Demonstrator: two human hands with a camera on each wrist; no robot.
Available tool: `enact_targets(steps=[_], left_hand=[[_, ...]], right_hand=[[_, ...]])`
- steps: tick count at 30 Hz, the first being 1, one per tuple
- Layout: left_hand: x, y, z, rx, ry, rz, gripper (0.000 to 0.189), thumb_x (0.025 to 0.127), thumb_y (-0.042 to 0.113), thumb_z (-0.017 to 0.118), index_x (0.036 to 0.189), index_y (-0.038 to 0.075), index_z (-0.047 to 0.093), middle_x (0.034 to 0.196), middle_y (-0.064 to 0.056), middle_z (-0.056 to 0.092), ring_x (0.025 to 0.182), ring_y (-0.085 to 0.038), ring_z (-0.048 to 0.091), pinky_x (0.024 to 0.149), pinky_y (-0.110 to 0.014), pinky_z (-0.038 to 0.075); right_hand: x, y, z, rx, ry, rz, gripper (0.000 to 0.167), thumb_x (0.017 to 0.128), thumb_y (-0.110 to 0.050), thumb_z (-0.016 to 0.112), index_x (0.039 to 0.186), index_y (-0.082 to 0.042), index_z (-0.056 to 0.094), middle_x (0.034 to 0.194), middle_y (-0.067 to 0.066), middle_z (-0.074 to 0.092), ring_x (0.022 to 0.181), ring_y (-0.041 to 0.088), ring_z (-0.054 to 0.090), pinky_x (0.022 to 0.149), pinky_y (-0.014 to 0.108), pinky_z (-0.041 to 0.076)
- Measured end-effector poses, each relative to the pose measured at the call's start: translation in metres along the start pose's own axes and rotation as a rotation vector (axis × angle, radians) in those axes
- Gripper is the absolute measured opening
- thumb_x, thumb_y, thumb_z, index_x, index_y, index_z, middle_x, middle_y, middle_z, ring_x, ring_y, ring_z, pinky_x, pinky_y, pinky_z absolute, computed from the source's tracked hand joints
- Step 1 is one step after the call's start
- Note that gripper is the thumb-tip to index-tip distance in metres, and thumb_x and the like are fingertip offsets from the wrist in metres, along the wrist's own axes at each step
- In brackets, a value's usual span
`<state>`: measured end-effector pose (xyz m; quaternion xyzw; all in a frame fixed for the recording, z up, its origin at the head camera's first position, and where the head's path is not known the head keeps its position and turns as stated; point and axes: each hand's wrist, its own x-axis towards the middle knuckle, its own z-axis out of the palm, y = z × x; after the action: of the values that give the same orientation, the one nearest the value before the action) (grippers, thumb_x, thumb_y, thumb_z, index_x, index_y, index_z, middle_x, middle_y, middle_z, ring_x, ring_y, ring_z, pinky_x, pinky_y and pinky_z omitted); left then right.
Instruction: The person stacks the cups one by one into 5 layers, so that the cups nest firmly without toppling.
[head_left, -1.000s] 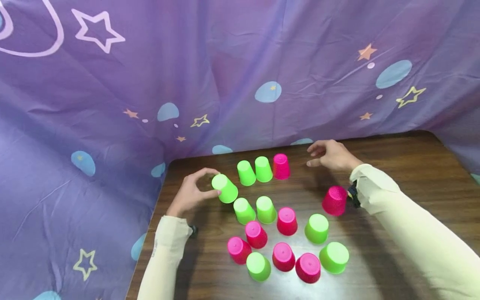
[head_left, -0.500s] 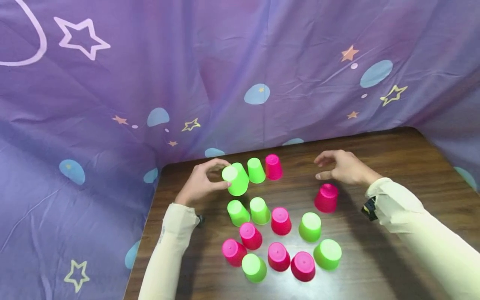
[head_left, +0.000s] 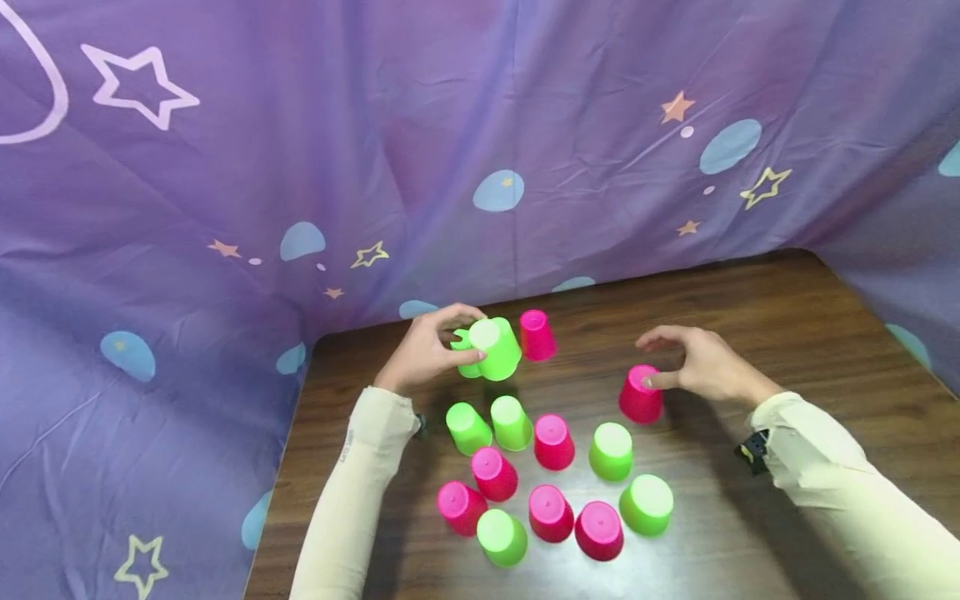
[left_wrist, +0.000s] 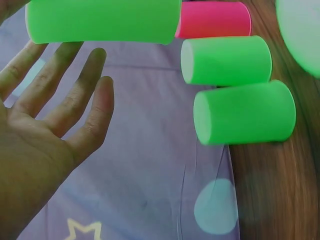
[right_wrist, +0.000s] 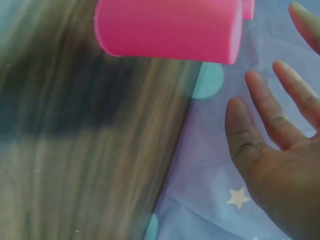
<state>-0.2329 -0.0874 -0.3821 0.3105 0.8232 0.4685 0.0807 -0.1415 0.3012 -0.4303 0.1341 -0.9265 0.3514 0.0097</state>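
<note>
In the head view my left hand (head_left: 423, 354) grips an upside-down green cup (head_left: 498, 357) between thumb and fingers. The left wrist view shows this held cup (left_wrist: 102, 22) above the fingers, with two green cups (left_wrist: 245, 114) and a pink cup (left_wrist: 215, 19) standing beyond. From the head it overlaps those green cups and partly hides them, left of the pink cup (head_left: 537, 337). My right hand (head_left: 705, 367) is at the right with fingers spread and loosely bent; its thumb overlaps the top of a pink cup (head_left: 637, 402). In the right wrist view the fingers are apart from that cup (right_wrist: 167, 27).
Several more upside-down cups stand nearer on the wooden table (head_left: 750, 317), among them a green cup (head_left: 512, 425), a pink cup (head_left: 553, 443) and a green cup (head_left: 647, 505). A purple patterned cloth (head_left: 600, 150) hangs behind the table's back edge.
My left hand has carried the green cup rightward over the back row. My right hand has come down toward the right-hand pink cup. The head view has shifted slightly.
</note>
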Motion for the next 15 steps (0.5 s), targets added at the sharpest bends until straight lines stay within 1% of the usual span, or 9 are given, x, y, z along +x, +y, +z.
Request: enact_targets(steps=[2,3,7,9,13,15], left_hand=[[0.006,0.001,0.004,0.004,-0.008,-0.002,0.043,0.078,0.012,0.083,0.119,0.012,0.067,0.116,-0.010,0.074,0.110,-0.026,0.068,0.096,-0.053,0.056],[0.009,0.001,0.006,0.009,-0.015,-0.001,0.043,0.078,0.013,0.083,0.119,0.012,0.067,0.116,-0.009,0.074,0.110,-0.025,0.068,0.097,-0.052,0.056],[0.022,0.003,0.015,0.023,-0.046,0.013,0.043,0.078,0.014,0.083,0.118,0.011,0.067,0.113,-0.009,0.074,0.107,-0.024,0.068,0.096,-0.053,0.056],[0.029,0.005,0.020,0.035,-0.061,0.015,0.044,0.078,0.015,0.084,0.118,0.012,0.067,0.113,-0.008,0.074,0.109,-0.023,0.068,0.096,-0.051,0.057],[0.044,0.010,0.029,0.070,-0.084,0.018,0.044,0.078,0.019,0.084,0.119,0.015,0.068,0.114,-0.006,0.074,0.112,-0.022,0.067,0.098,-0.047,0.057],[0.052,0.012,0.034,0.080,-0.097,0.020,0.044,0.079,0.019,0.084,0.119,0.016,0.067,0.114,-0.006,0.074,0.114,-0.021,0.067,0.100,-0.047,0.056]], right_hand=[[-0.002,0.002,0.003,0.009,0.007,0.014,0.051,0.072,-0.023,0.090,0.116,-0.008,0.068,0.116,0.017,0.074,0.099,0.023,0.070,0.081,0.029,0.054],[-0.004,0.004,0.005,0.018,0.008,0.016,0.052,0.072,-0.022,0.090,0.117,-0.007,0.068,0.116,0.019,0.073,0.097,0.022,0.070,0.080,0.029,0.054],[-0.008,0.008,0.013,0.046,0.022,0.041,0.055,0.072,-0.020,0.090,0.120,-0.005,0.066,0.117,0.023,0.071,0.095,0.029,0.071,0.079,0.034,0.055],[-0.010,0.009,0.017,0.065,0.027,0.050,0.056,0.072,-0.018,0.089,0.121,-0.004,0.065,0.117,0.024,0.071,0.090,0.027,0.071,0.077,0.033,0.055],[-0.014,0.010,0.024,0.111,0.039,0.069,0.055,0.072,-0.014,0.088,0.121,-0.003,0.065,0.117,0.025,0.070,0.079,0.017,0.070,0.071,0.025,0.054],[-0.017,0.011,0.026,0.140,0.039,0.077,0.053,0.073,-0.012,0.088,0.120,-0.002,0.065,0.116,0.025,0.070,0.078,0.016,0.071,0.068,0.023,0.054]])
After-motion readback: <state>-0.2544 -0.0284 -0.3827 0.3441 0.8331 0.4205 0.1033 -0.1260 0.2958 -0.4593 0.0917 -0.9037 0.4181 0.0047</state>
